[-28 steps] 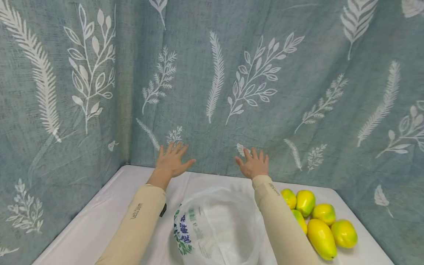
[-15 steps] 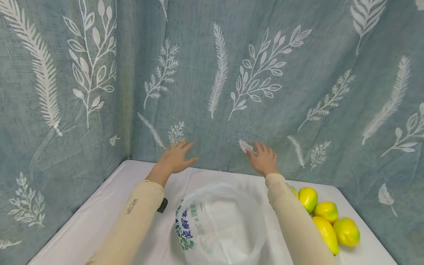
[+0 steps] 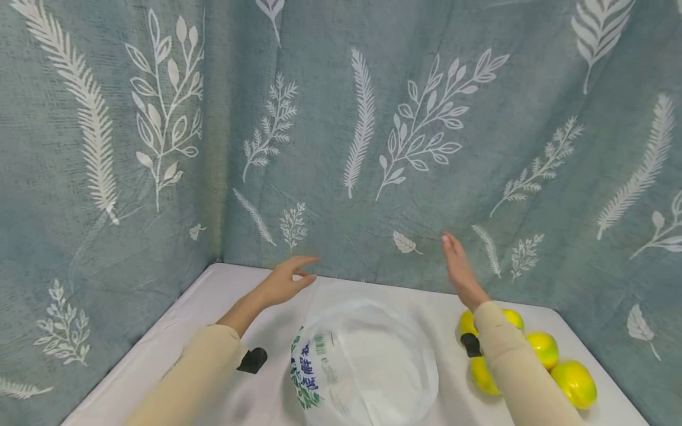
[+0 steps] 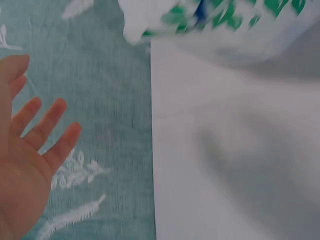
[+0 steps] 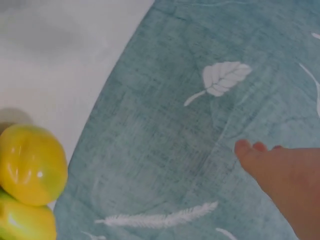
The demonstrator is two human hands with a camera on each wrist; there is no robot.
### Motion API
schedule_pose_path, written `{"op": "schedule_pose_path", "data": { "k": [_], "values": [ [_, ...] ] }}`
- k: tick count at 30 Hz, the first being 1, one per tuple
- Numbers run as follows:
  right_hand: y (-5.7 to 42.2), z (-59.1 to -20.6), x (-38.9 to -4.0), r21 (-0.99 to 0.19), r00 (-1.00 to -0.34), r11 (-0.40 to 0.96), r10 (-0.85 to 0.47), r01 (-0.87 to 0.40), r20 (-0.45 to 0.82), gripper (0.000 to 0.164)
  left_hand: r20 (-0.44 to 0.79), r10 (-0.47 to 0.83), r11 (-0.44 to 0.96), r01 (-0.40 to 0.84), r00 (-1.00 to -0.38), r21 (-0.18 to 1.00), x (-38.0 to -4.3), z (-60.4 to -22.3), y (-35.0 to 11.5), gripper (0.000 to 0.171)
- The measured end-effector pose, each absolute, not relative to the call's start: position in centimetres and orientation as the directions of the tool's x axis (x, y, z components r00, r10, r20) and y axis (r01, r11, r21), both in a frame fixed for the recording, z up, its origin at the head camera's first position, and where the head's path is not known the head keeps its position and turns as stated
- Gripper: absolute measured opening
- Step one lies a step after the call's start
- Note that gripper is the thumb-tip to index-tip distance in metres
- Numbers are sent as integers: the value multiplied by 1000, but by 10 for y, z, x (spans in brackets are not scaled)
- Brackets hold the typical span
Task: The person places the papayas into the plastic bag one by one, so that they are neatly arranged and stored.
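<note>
Plastic bag, white with green leaf print and blue characters — on the white-covered table, mouth up and spread wide, near side cut off by the frame. Mangoes, yellow-green, to its right; the right forearm hides part of them, can't tell if it touches. Left hand: raised past the bag's far left rim, fingers apart, nothing in them. Right hand: raised past the mangoes, fingers straight and together, also holding nothing.

Risks, my read: bag looks thin and neither hand steadies it — a sleeve or the black block under the left wrist catching the rim could fold the mouth in or drag it over. Mangoes look smooth and rounded; a low right forearm could set one rolling toward the table's edge.
</note>
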State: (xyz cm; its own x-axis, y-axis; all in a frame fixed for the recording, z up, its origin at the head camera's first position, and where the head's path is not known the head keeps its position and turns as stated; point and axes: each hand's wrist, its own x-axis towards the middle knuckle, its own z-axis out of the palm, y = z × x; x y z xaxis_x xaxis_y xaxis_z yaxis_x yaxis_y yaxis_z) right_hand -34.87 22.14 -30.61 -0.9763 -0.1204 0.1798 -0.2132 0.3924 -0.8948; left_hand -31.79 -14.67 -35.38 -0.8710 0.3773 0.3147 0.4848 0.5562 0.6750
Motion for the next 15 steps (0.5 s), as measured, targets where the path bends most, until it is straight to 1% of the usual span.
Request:
{"op": "schedule_pose_path", "data": {
  "k": [2, 4, 6, 11, 13, 15],
  "values": [
    [232, -309, -341, -909, -980, 366, -107, -198, 170, 70, 301, 394, 511, 479, -868, 713, -313, -362, -140, 48],
    [241, -312, -334, -920, -979, 337, -114, -199, 170, 70, 301, 394, 495, 476, -868, 727, -308, -369, -133, 47],
    [248, -315, -327, -943, -978, 272, -130, -193, 163, 71, 309, 390, 493, 480, -868, 726, -303, -374, -128, 46],
    [262, -320, -313, -991, -978, -27, -161, -128, 131, 78, 317, 387, 516, 488, -866, 704, -294, -382, -122, 42],
    [268, -321, -308, -988, -979, -112, -164, -105, 123, 78, 304, 389, 520, 480, -870, 707, -291, -385, -121, 41],
    [275, -322, -303, -983, -977, -159, -172, -95, 123, 77, 290, 399, 523, 475, -870, 708, -289, -388, -122, 39]
  ]
}}
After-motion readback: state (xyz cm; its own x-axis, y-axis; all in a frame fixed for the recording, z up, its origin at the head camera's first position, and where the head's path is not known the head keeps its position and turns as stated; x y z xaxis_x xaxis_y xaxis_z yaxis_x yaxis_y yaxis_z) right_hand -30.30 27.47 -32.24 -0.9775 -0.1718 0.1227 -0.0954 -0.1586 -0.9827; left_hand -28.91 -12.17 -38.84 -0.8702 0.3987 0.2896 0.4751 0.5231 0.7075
